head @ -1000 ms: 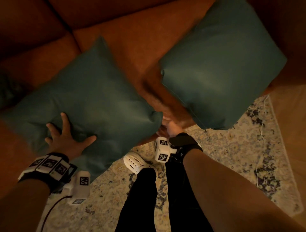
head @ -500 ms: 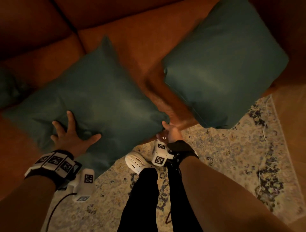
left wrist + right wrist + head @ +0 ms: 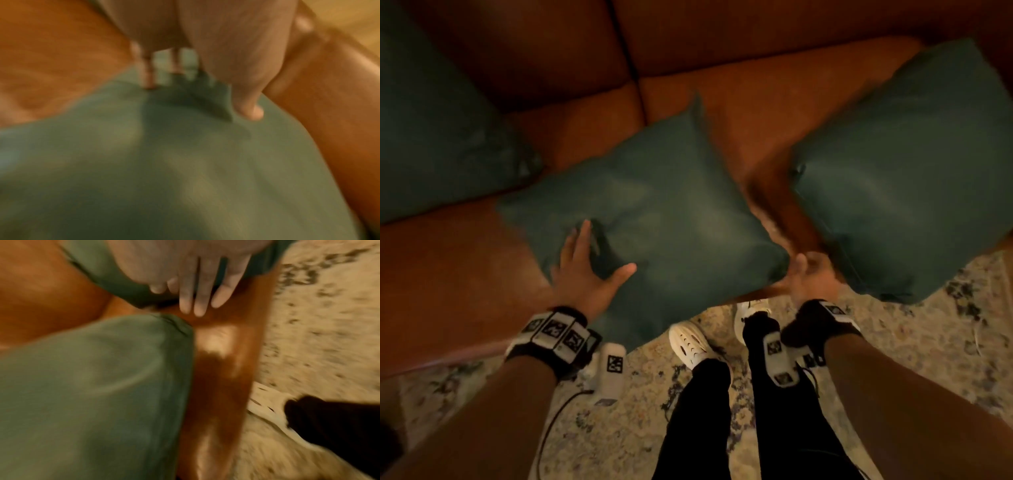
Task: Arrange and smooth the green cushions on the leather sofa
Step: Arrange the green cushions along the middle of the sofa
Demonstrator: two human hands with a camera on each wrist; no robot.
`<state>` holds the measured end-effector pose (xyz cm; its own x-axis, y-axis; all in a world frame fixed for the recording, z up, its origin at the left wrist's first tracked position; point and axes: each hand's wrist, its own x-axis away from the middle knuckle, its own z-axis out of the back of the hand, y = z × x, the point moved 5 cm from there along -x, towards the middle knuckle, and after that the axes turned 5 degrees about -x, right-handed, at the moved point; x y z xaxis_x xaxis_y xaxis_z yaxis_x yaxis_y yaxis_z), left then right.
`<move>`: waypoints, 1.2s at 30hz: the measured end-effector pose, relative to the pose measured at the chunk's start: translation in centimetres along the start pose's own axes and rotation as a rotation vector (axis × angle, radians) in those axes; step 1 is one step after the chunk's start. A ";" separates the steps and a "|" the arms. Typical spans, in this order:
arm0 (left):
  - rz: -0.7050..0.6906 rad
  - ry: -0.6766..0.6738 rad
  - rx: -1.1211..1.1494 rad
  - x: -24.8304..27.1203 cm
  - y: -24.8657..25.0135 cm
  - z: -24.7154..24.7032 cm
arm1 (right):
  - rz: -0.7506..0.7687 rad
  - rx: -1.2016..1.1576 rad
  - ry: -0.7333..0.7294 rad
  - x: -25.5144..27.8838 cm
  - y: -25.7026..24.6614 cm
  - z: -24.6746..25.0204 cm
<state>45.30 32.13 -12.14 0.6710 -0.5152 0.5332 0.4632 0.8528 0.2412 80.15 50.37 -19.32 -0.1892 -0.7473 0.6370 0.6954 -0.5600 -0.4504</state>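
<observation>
A person stands at the front of a brown leather sofa (image 3: 750,102), looking down at three green cushions on its seat; the middle cushion (image 3: 664,205) lies flat, turned like a diamond, its near corner hanging over the seat's front edge; the right cushion (image 3: 900,171) lies apart from it with bare leather between, and it too overhangs the front edge; the left cushion (image 3: 431,130) sits further back at the far left, its corner just beside the middle one.

The left hand (image 3: 582,274) lies on the near left part of the middle cushion, fingers straight and spread, thumb out to the side, pressing a dent into the fabric; the left wrist view, though blurred, shows fingertips (image 3: 249,112) touching the green cloth.

The right hand (image 3: 808,274) is at the middle cushion's right corner, at the seat's front edge; in the right wrist view its fingers (image 3: 201,293) are straight and together, released, over bare leather between the two cushions, grasping nothing; whether they touch the corner is unclear.

Below, a patterned rug (image 3: 914,359), black trouser legs and white shoes (image 3: 691,342).
</observation>
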 end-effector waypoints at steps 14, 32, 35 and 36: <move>0.633 0.050 0.423 6.6 -9.9 -6.7 | 0.327 0.660 -0.308 -1.3 -11.3 -4.1; -0.405 -0.036 -0.343 -8.5 4.2 2.5 | 1.389 1.536 -0.481 10.5 -27.5 -18.5; -0.182 -0.043 -0.289 -12.2 -0.9 1.3 | 1.388 1.682 -0.468 8.5 -26.1 -18.6; -0.057 -0.068 -0.224 -13.2 -3.2 1.1 | 1.372 1.710 -0.480 8.4 -26.0 -18.9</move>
<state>34.31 36.28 -19.04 0.6027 -0.5487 0.5793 0.6214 0.7782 0.0905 47.38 51.85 -14.12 0.7280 -0.0269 0.6851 0.0236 0.9996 0.0142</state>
